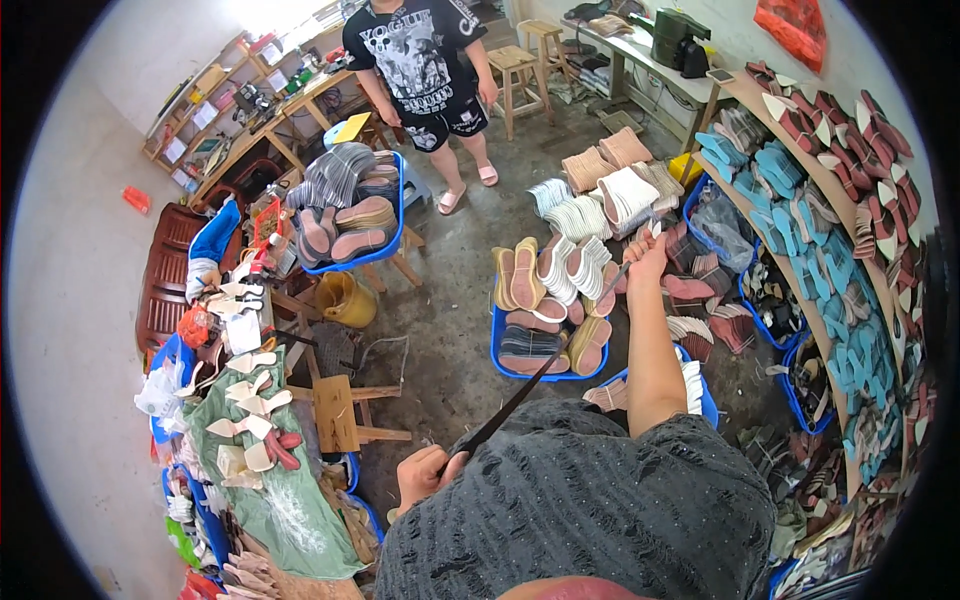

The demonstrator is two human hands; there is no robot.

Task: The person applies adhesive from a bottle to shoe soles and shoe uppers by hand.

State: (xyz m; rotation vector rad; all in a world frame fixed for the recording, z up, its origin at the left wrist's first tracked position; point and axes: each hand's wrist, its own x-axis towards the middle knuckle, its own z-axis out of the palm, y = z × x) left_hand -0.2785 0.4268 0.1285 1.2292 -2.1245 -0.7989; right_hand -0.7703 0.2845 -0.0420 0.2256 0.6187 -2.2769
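Note:
A long dark strap (527,389) runs slantwise in front of my body. Its lower end is gripped by my left hand (425,474), which is closed at my waist. My right hand (648,254) reaches far forward with the fingers closed at the strap's upper end. Just beyond it lie stacked white insoles (628,195), and pink ones (586,169) sit behind those. Below the strap stands a blue basket (497,352) filled with bundled insoles (585,345) in tan, white and dark colours. Exactly how the right fingers hold the strap is too small to tell.
Another person (418,75) stands ahead, near a blue crate (402,205) of insoles. A green-covered bench (270,510) with shoe parts lies left, beside a wooden stool (335,413). Racks of blue and red shoe parts (815,255) line the right, with blue baskets (805,400) below.

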